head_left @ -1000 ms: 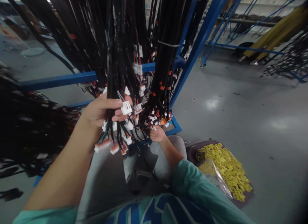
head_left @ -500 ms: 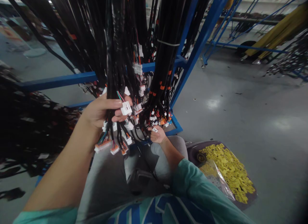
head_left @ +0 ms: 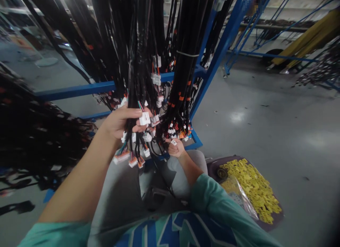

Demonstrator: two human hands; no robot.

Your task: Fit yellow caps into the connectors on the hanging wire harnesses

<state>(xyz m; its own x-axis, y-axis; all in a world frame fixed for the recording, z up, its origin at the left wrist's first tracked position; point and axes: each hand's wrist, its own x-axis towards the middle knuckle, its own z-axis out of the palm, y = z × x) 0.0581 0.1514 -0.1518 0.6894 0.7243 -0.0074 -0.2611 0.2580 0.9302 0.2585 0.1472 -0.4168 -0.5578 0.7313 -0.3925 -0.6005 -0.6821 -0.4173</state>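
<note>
A bundle of black cables (head_left: 139, 70) is gripped by the left hand (head_left: 119, 123), and a white connector (head_left: 145, 118) is pinned in front of it under the thumb. The fingers behind the bundle are partly hidden. Below the grip, loose connector ends (head_left: 121, 157) are left hanging over the lap. The right hand (head_left: 175, 149) is curled narrow, low beside a thicker cable bundle (head_left: 187, 73), with a small white tag (head_left: 173, 142) held at its fingers; the tag's marks cannot be read. Both bundles are cut off by the upper edge. A dark object (head_left: 156, 197) between the legs is hard to make out. The bundles are surrounded by a blue frame (head_left: 77, 91) on a grey floor (head_left: 233, 102); further racks are seen behind. At the right, yellow pieces (head_left: 248, 179) are spread on a dark rounded tray (head_left: 275, 222), beside a clear bag (head_left: 245, 201) whose contents are blurred.
</note>
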